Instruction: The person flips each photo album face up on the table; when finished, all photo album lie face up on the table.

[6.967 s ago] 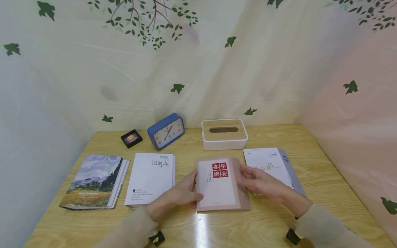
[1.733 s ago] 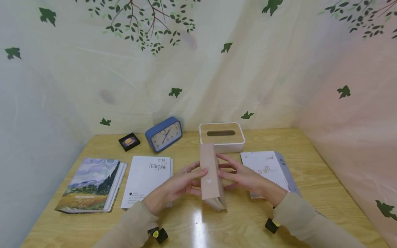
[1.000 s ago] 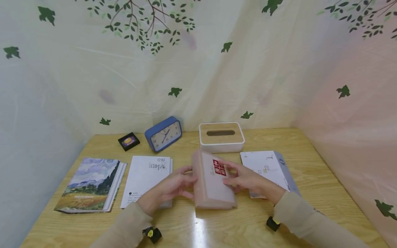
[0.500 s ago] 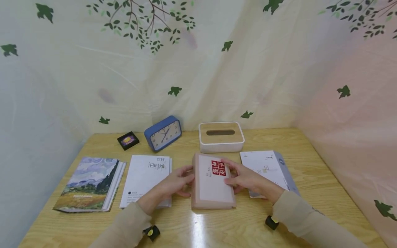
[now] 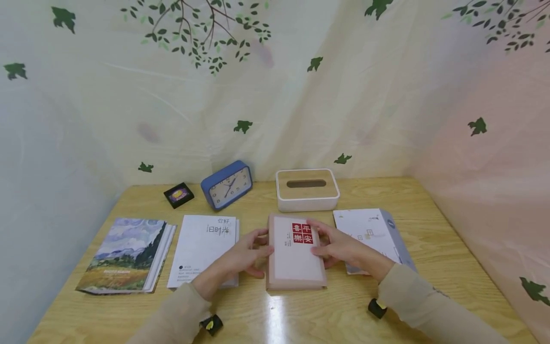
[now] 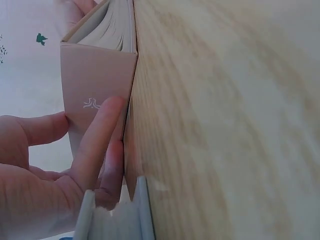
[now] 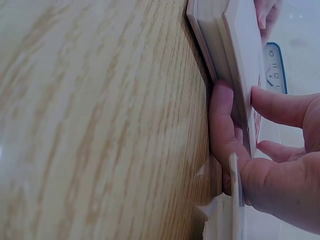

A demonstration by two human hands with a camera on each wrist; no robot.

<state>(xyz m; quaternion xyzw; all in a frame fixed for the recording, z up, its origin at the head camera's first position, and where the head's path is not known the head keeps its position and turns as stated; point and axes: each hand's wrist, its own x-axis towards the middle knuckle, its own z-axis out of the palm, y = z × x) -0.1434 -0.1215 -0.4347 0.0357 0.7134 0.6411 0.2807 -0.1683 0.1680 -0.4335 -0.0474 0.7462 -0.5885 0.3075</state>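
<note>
A pinkish-beige book (image 5: 296, 267) with a white cover panel and a red printed square lies flat, front cover up, at the middle of the wooden table. My left hand (image 5: 240, 258) is at its spine on the left. In the left wrist view the extended index finger touches the spine (image 6: 80, 65) beside a small white emblem, and the thumb tip meets its upper edge. My right hand (image 5: 343, 246) holds the opposite side. In the right wrist view its thumb (image 7: 277, 105) presses on the front cover, while a finger (image 7: 222, 112) sits against the page edges.
To the left lie a white book (image 5: 202, 253) and a landscape-painting book (image 5: 124, 253). On the right is a white-and-grey book (image 5: 365, 220), partly beneath the right forearm. Behind stand a blue clock (image 5: 234, 184), a tissue box (image 5: 307, 204) and a small black-framed item (image 5: 179, 195).
The book stood tilted with its spine up 1.7 seconds ago; it has since been lowered flat, cover up and spine left. Over the last half second it has barely moved.
</note>
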